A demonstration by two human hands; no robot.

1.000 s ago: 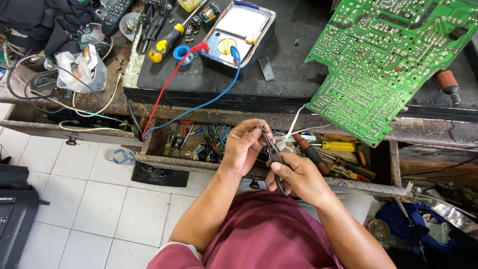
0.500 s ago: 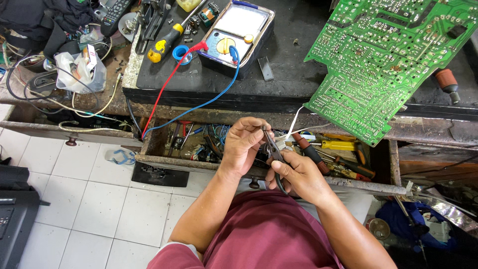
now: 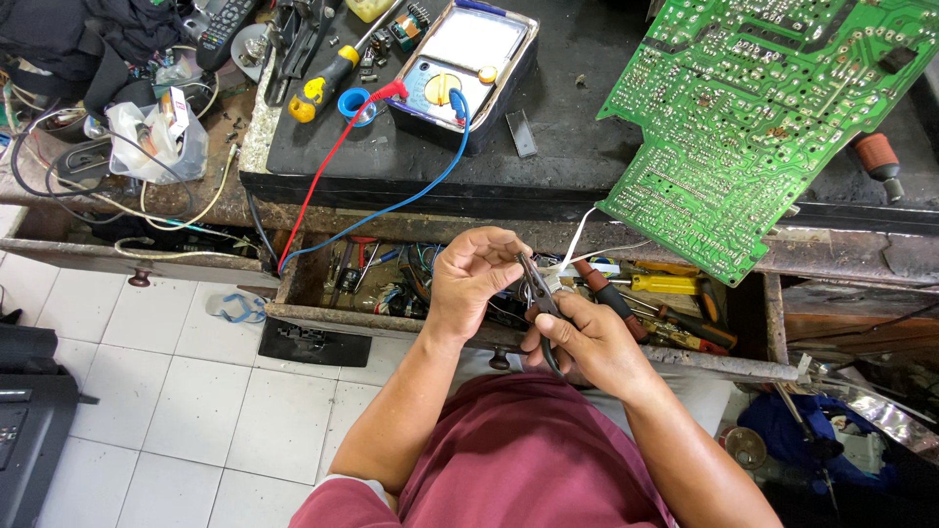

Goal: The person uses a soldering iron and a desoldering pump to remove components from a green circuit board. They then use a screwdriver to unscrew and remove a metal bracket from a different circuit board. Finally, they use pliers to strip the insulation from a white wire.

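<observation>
My right hand (image 3: 585, 335) grips a pair of small dark pliers (image 3: 536, 290), jaws pointing up and away from me. My left hand (image 3: 474, 277) has its fingertips pinched at the plier jaws on something too small to make out. A white wire (image 3: 577, 238) runs from near the jaws up to a large green circuit board (image 3: 753, 108) lying solder side up at the bench's right edge. Both hands hover over an open drawer (image 3: 323, 318) full of tools.
An analog multimeter (image 3: 460, 68) with red and blue leads sits on the dark bench top. A yellow-handled screwdriver (image 3: 328, 83) lies left of it. Yellow and red screwdrivers (image 3: 665, 286) fill the drawer's right. Cables and a plastic bag (image 3: 156, 142) clutter the left.
My hands stay close together over the drawer, with only slight finger and plier shifts. Nothing else has moved.
</observation>
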